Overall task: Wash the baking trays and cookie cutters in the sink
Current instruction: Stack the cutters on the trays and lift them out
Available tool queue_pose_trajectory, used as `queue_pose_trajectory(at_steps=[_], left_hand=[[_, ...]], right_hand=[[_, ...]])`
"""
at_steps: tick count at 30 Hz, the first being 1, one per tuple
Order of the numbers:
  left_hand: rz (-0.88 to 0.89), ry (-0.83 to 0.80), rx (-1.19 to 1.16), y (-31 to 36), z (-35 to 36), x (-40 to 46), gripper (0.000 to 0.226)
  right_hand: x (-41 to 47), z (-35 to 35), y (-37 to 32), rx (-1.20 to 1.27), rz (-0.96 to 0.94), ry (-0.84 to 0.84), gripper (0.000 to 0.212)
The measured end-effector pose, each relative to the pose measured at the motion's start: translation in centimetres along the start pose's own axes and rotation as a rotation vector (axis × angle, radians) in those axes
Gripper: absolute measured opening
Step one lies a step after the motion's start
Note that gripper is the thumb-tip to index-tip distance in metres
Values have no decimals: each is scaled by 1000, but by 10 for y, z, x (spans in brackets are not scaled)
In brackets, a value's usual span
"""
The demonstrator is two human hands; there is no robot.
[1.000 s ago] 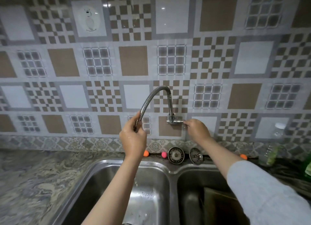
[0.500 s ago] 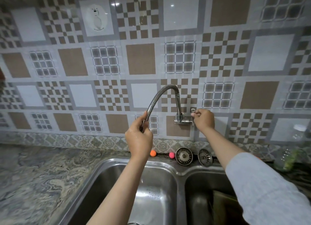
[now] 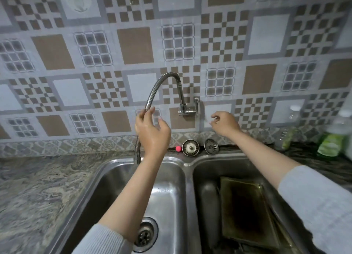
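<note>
The left hand [image 3: 152,132] is raised over the left basin of the double sink [image 3: 167,194], its grip loosely curled round the flexible metal faucet hose [image 3: 152,94]; the thumb lies against the hose where it passes behind the palm, and the hose end hangs straight down below the grip to the basin's back rim. Water drops glisten on the back of this hand.

The right hand [image 3: 224,122] hangs free in the air, its grip relaxed with fingers slightly bent and nothing in it. Just up and to the left of this grip sits the faucet handle [image 3: 196,101] on the wall-mounted valve body [image 3: 186,110]; the fingers are near it but apart from it.

Well below the right grip, in the right basin, a dark baking tray [image 3: 245,213] leans at a tilt. No cookie cutters can be made out.

Between the two grips, lower down on the sink's back ledge, stand two metal strainer plugs [image 3: 190,147] and a small pink ball [image 3: 178,148]. Beyond the right grip, on the tabletop [image 3: 34,187], stand plastic bottles [image 3: 337,135].
</note>
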State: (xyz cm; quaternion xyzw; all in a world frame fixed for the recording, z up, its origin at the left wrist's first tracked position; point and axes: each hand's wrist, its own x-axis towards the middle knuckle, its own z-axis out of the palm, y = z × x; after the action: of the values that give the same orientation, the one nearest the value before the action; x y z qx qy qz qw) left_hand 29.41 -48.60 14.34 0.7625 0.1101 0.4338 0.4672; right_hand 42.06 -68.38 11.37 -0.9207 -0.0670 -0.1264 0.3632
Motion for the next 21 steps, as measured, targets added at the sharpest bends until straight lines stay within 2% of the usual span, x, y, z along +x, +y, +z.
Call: queue_pose_trajectory(at_steps=[4, 7, 12, 14, 21], left_hand=[[18, -198, -25, -7, 26, -62, 35], [-14, -375, -6, -20, 49, -110, 36], [-171, -808, 171, -59, 86, -179, 49], [-248, -935, 210, -76, 99, -199, 52], [-548, -1055, 270, -106, 121, -241, 54]], right_hand=[[-64, -16, 51, -91, 120, -93, 32], [-112, -18, 103, -138, 283, -164, 39], [-176, -15, 173, -87, 483, -299, 45], [-194, -10, 191, -60, 532, -327, 49], [-217, 14, 238, -72, 663, -424, 56]])
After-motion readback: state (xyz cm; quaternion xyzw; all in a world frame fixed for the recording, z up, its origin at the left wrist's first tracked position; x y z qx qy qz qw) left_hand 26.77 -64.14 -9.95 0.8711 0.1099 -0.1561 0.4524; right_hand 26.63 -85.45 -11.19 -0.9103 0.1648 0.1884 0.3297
